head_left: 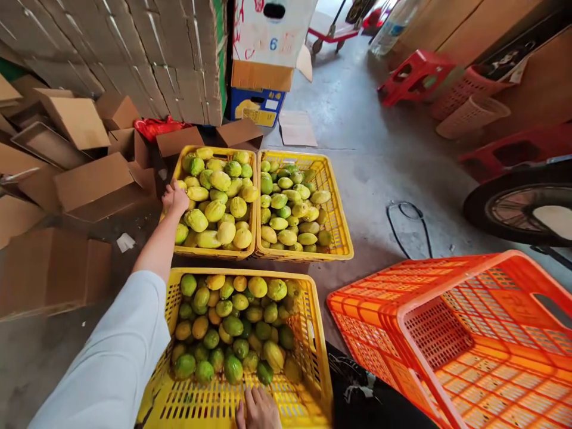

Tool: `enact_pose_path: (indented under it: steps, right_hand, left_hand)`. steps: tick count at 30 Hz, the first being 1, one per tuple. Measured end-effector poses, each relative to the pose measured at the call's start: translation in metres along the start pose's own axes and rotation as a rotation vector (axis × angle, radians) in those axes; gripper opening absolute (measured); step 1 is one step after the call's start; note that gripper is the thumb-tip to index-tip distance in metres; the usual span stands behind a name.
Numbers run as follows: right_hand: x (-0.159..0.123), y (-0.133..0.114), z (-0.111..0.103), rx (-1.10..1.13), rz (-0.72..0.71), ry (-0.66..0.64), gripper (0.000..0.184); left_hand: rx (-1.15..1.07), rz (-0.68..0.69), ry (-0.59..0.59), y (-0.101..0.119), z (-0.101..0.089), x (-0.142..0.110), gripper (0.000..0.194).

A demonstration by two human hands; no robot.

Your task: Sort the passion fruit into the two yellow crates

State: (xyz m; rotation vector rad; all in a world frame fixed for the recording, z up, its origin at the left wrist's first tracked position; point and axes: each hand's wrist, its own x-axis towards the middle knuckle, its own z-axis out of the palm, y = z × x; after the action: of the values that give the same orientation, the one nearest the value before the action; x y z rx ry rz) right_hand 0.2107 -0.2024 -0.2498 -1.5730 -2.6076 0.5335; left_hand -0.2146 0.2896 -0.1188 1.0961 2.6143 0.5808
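My left hand (pixel 176 199) reaches to the left side of the far left yellow crate (pixel 214 255), its fingers curled on a yellow lemon (pixel 181 185) at the edge of the pile. Large, lumpy lemons (pixel 215 210), mostly yellow, fill that crate. Low in the picture, my right hand (pixel 259 410) is inside the near yellow crate (pixel 318 333), fingers stretched forward and thumb apart. Just ahead of its fingertips lies a green lemon (pixel 265 373). Smaller green and yellow lemons (pixel 233 325) cover the far part of this crate; its slatted near part is bare.
Another yellow crate (pixel 342 220) of lemons stands at the far right. An orange crate (pixel 393 298) lies tipped to my right. Cardboard boxes (pixel 93 185) crowd the left. A black cord (pixel 411 217), a wheel (pixel 527 205) and a red stool (pixel 417 74) are further right.
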Motion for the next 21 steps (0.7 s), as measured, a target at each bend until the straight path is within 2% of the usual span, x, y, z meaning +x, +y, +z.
enact_pose_path:
  steps: [2,5,7,10,12,15,17,19,20,21]
  right_hand:
    - [0.002,-0.004,-0.009,0.01,-0.022,-0.035,0.007]
    - [0.003,-0.009,-0.012,-0.009,0.012,-0.048,0.004]
    - [0.001,-0.011,-0.005,-0.018,0.063,-0.033,0.004]
    - [0.001,-0.01,0.007,0.016,0.075,-0.021,0.004]
    - [0.005,-0.009,0.006,0.041,0.08,-0.045,0.006]
    - [0.016,-0.012,-0.019,0.122,0.133,-0.126,0.009]
    - [0.026,-0.016,-0.043,0.247,0.166,-0.194,0.008]
    - [0.034,-0.019,-0.058,0.349,0.207,-0.218,0.011]
    - [0.037,-0.02,-0.061,0.38,0.217,-0.207,0.014]
    - [0.038,-0.02,-0.062,0.385,0.221,-0.186,0.015]
  left_hand:
    - [-0.004,-0.014,-0.09,-0.007,0.001,0.007,0.071]
    - [-0.004,0.018,-0.224,-0.016,-0.009,0.01,0.079]
    - [-0.01,0.062,-0.16,-0.02,-0.02,0.0,0.084]
    - [-0.022,0.189,0.044,-0.029,-0.036,-0.033,0.079]
    - [0.0,0.355,0.038,-0.041,-0.043,-0.065,0.075]
    - [0.022,0.541,-0.086,-0.071,-0.045,-0.133,0.074]
    - [0.049,0.525,-0.152,-0.098,-0.043,-0.187,0.079]
    - [0.148,0.488,-0.288,-0.126,-0.041,-0.239,0.087]
    - [0.203,0.424,-0.323,-0.14,-0.04,-0.263,0.091]
    - [0.253,0.312,-0.309,-0.154,-0.04,-0.284,0.095]
